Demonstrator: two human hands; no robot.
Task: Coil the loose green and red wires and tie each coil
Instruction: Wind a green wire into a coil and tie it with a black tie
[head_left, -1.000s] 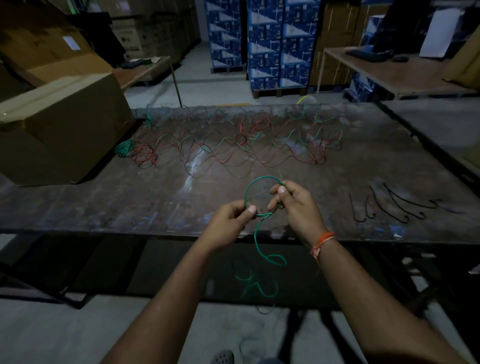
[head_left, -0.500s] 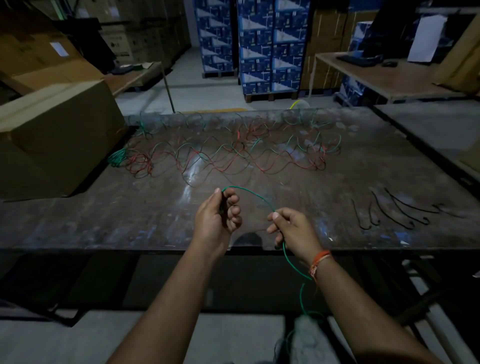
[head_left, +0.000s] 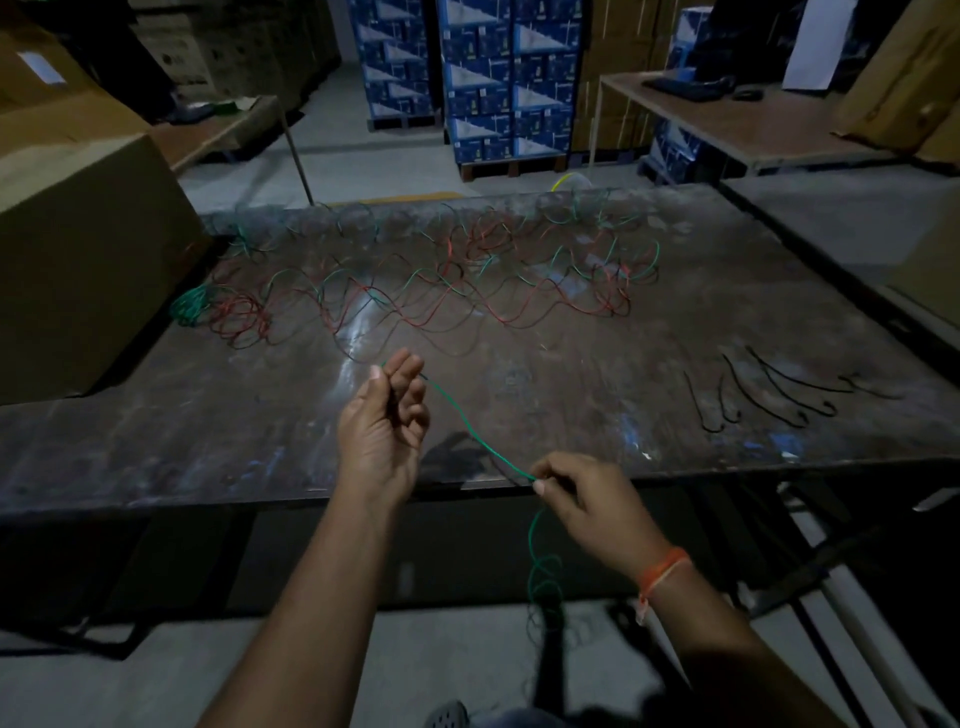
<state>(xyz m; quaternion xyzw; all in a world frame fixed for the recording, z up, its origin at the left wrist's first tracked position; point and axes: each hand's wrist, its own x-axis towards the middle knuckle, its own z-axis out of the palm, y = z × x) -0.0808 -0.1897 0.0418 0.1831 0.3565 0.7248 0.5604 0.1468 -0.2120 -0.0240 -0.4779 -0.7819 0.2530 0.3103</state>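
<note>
nearest, at about 5 o'clock, the right hand (head_left: 597, 499) pinches the green wire (head_left: 470, 434) between thumb and forefinger at the table's near edge; below it the slack hangs in loose loops toward the floor. the wire runs up toward 12 o'clock to the left hand (head_left: 387, 415), whose curled fingers and thumb grip its upper end above the metal table (head_left: 208, 441). the step looks like laying the next turn of a coil. to do it well, keep the left grip fixed, let the wire slide through the right pinch, and bring each turn back the same size so the loops stack flat. farther on, at 2 o'clock, black ties (head_left: 769, 389) lie ready. beyond, from 11 to 1 o'clock, the tangled red and green wires (head_left: 441, 291) wait, with a cardboard box (head_left: 78, 260) at 10 o'clock.
</note>
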